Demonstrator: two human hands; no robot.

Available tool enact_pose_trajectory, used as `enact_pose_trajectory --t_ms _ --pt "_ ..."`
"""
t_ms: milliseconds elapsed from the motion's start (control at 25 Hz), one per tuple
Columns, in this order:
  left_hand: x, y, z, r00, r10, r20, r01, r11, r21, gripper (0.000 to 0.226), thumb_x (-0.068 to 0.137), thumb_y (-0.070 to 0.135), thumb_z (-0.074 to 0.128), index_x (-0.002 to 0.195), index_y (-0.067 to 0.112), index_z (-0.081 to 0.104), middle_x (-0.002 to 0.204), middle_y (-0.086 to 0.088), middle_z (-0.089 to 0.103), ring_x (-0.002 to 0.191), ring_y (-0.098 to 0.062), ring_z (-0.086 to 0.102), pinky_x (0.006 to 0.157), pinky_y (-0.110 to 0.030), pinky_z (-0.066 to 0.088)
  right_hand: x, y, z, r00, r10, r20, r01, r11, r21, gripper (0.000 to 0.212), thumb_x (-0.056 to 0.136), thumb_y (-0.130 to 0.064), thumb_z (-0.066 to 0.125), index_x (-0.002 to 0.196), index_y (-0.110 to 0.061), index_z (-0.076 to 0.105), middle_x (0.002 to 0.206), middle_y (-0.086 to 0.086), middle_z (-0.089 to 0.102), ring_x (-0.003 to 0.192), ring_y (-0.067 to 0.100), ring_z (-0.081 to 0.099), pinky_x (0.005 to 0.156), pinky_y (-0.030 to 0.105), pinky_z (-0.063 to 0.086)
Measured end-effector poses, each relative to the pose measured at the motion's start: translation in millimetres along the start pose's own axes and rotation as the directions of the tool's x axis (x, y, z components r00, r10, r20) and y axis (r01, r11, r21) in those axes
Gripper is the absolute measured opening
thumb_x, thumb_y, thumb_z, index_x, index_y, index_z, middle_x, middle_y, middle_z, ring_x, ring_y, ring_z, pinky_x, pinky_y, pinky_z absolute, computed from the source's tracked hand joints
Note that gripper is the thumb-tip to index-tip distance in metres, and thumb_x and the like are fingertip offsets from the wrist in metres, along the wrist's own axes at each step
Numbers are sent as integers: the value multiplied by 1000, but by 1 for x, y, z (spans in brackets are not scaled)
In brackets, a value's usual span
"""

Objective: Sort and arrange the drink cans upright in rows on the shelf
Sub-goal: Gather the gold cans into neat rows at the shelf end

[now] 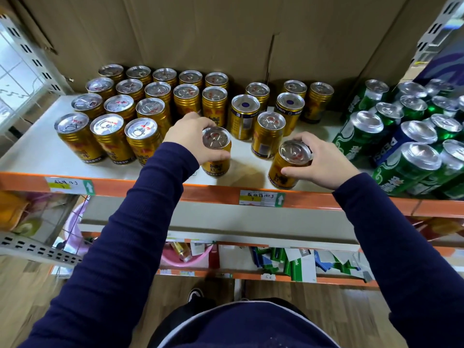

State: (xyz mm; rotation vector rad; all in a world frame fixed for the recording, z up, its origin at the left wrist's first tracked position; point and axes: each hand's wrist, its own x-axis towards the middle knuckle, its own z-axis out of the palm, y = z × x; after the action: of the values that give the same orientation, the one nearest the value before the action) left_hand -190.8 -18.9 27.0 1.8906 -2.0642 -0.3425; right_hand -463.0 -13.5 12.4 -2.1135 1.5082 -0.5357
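Fingers [302, 141] and thumb of the right hand [326, 159] curl round a gold ribbed metal drink can [283, 175] at the front edge of the white shelf [37, 151]; the left hand [190, 136] grips a second gold can [216, 163], standing upright to its left.

Behind everything you have a wall of brown cardboard [200, 33], creased, with a vertical split right of centre. Two paper tags face you, well apart: the left label [70, 186] and the right label [261, 198]. Both carry handwriting over a yellow stripe, and each ends in a green square with a white up-arrow. On your left stands a grey perforated upright [30, 54], and a second perforated rail [37, 249] lies lower down. Below, you can see a pink basin [185, 261] holding a small yellow bottle [182, 251]. A pale lilac tub [72, 224] sits further left. To the right is a jumble of green, blue and white cartons [298, 264]. Wooden floor [25, 297] shows underneath.
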Motion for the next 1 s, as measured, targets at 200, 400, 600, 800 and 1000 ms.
enact_pose_trajectory --t_ms 200,400,600,800,1000 --pt "9 -13 -36 991 97 95 -104 991 81 68 56 59 78 106 16 63 99 -1 55 90 -16 48 72 -28 41 1 -14 9 998 -48 -27 46 996 -76 62 68 -39 80 120 -18 53 113 -1 57 103 13 51 87 27 41" --pt "48 -34 -64 992 -22 126 -8 972 234 74 53 64 78 108 16 63 107 -7 64 98 -27 56 85 -39 48 5 -30 16 999 -20 -43 15 993 -116 60 68 -39 79 117 -17 54 106 -5 53 98 11 48 83 25 39" --pt "71 -50 -60 978 -154 139 101 939 328 74 60 65 74 116 18 60 117 -8 62 118 -33 49 109 -58 18 8 -34 20 999 15 -42 -20 992 -124 59 66 -41 80 114 -17 55 108 0 58 98 16 53 83 30 44" --pt "75 -57 -58 974 -112 196 60 966 253 76 65 60 73 125 17 55 126 -8 58 122 -33 46 109 -59 16 5 -41 24 998 13 -61 -19 996 -87 63 67 -35 81 120 -16 53 114 1 58 99 13 52 85 25 41" --pt "74 -71 -50 988 -71 138 45 983 177 81 60 61 76 125 19 52 129 -7 55 124 -32 44 107 -57 22 3 -42 30 994 75 -75 -76 997 -5 65 69 -35 81 122 -20 46 111 -7 53 97 10 52 74 12 39"
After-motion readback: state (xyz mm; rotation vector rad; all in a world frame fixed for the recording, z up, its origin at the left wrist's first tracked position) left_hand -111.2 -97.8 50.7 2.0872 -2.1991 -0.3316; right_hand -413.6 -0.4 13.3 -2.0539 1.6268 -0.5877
